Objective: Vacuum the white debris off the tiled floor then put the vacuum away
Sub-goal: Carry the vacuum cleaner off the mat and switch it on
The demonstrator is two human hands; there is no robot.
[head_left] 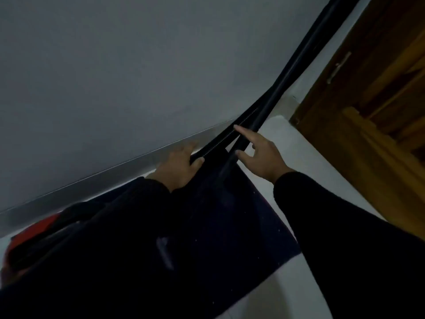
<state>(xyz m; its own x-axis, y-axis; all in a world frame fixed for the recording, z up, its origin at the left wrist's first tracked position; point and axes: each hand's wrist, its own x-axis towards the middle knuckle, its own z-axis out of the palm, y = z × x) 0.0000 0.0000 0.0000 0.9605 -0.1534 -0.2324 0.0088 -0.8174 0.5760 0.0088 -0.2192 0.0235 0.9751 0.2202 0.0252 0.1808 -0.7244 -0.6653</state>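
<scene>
Dim view. Long black zippered fabric panel point(264, 107) runs from centre to 1 o'clock; likely soft, light, floppy. Left hand point(178, 168) clamps its zip edge. Right hand point(262, 155), fingers spread, touches it. Vacuum not identifiable. Grip the stiffer zip seam.

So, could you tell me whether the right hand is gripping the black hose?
No, the right hand has its fingers spread, only the fingertips at the black hose, while the left hand grips it.

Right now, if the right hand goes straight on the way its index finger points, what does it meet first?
The right hand would probably meet the black zippered cover edge at once; its fingertip already seems to touch it. Depth is unclear.
</scene>
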